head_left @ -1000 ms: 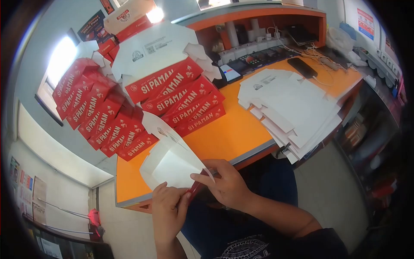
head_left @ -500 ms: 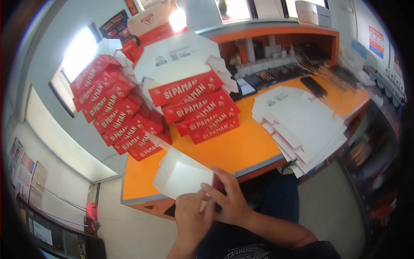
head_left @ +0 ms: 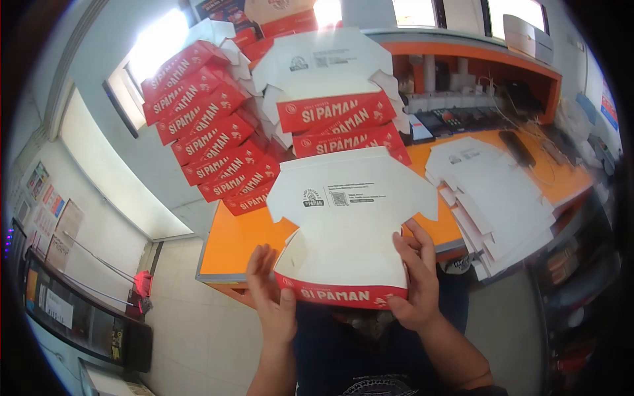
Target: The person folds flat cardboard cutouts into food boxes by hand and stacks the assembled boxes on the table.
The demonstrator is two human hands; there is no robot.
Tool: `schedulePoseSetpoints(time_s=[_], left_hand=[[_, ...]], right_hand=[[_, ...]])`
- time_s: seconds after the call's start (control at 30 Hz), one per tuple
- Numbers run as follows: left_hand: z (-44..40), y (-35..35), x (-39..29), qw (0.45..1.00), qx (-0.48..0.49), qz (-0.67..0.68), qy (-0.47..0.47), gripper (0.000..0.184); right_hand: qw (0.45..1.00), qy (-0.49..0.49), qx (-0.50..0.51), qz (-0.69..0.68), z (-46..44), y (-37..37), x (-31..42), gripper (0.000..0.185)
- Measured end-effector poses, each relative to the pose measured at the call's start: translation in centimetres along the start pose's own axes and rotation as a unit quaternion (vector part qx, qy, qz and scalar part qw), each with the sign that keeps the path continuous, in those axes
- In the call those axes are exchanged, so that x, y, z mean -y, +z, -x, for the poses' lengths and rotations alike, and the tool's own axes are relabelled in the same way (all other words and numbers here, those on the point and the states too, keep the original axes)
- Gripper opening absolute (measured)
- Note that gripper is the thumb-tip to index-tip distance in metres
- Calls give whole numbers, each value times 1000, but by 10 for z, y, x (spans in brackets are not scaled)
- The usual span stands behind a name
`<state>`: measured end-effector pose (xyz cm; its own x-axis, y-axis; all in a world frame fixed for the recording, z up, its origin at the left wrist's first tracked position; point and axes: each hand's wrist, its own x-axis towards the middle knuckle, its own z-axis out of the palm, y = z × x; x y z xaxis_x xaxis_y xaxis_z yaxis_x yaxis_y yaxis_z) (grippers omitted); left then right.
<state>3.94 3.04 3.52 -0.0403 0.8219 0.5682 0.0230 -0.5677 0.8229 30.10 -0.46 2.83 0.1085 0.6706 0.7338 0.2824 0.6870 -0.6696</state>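
Note:
An open carton box (head_left: pixel 343 257) with a white inside and a red front panel reading "SI PAMAN" faces me, its printed lid flap raised. My left hand (head_left: pixel 272 297) holds its left end, thumb at the front panel's corner. Around the right end are the fingers of my right hand (head_left: pixel 417 280), with the thumb on the red front. Behind the box rises a stack of red boxes (head_left: pixel 337 112) with open lids. Another leaning stack of red boxes (head_left: pixel 211 138) stands to its left.
Flat white carton blanks (head_left: pixel 495 191) lie piled on the right of the orange table (head_left: pixel 247 241). Beyond them are a black phone (head_left: pixel 517 148), cables and a shelf (head_left: pixel 475 56) holding white items. A printer (head_left: pixel 528 38) sits at the back right.
The box has turned from a slant to face me, its lid flap now in full view. My hands have moved apart to its two ends. The camera view has shifted.

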Motion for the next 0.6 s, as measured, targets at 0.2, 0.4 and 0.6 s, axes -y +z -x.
schedulePoseSetpoints(time_s=[0.2, 0.4, 0.6], left_hand=[[-12, 6, -12, 966, 90, 220, -99, 116], [-50, 32, -60, 975, 90, 196, -50, 109], [-126, 60, -73, 971, 98, 167, 143, 92]], right_hand=[[997, -36, 60, -16, -26, -12, 12, 95], [996, -84, 15, 1, -66, -11, 22, 114], [993, -28, -62, -101, -144, -46, 42, 94]])
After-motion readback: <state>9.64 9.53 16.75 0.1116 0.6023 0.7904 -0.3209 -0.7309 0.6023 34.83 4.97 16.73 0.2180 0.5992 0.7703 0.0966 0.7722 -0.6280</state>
